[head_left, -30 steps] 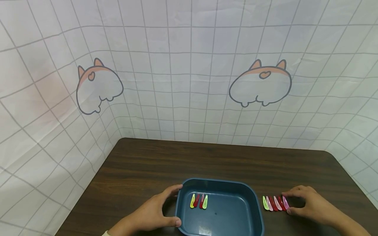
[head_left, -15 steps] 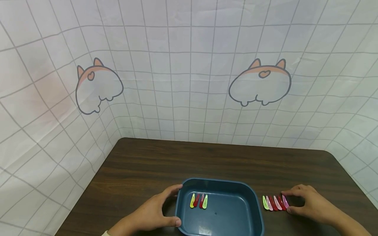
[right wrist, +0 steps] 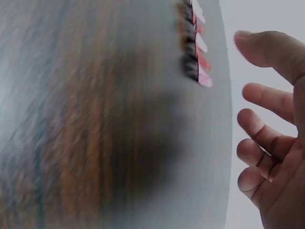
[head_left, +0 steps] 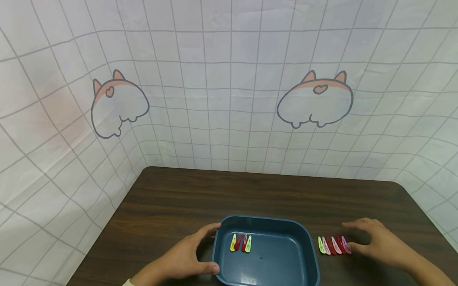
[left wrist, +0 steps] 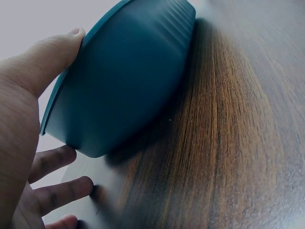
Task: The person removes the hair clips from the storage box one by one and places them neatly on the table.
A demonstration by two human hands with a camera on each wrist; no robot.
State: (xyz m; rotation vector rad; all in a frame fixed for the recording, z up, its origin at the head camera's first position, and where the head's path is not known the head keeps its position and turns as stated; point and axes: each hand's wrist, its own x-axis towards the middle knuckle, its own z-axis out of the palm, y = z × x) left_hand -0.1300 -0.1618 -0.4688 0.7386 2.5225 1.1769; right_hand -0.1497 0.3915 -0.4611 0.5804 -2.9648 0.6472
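On the dark brown wooden table [head_left: 272,194], near its front edge, stands a dark teal rectangular plastic tray [head_left: 266,226] with rounded corners. The left hand [head_left: 182,258] grips the tray's left wall: the thumb lies curled over the rim while the fingers wrap the outside, as the left wrist view shows with the thumb on the rim and the fingers [left wrist: 57,160] beneath the tray's ribbed side [left wrist: 124,81]. Inside the tray, toward its left far part, four small snap hair clips [head_left: 241,243] lie side by side: a yellow one, two red ones and a light green one. To the right of the tray, on the bare wood, a row of six more snap hair clips [head_left: 332,245] lies close together, running from light green through pale pink and red to pink at its right end. The right hand [head_left: 375,242] hovers just to the right of that row, wide and relaxed, fingers spread and holding nothing; whether its thumb touches the last pink clip [head_left: 345,245] I cannot tell. In the right wrist view the spread fingers [right wrist: 267,129] stand apart from the blurred row [right wrist: 196,43]. Behind the table hangs a white gridded cloth backdrop [head_left: 229,79] printed with two cartoon animal shapes.
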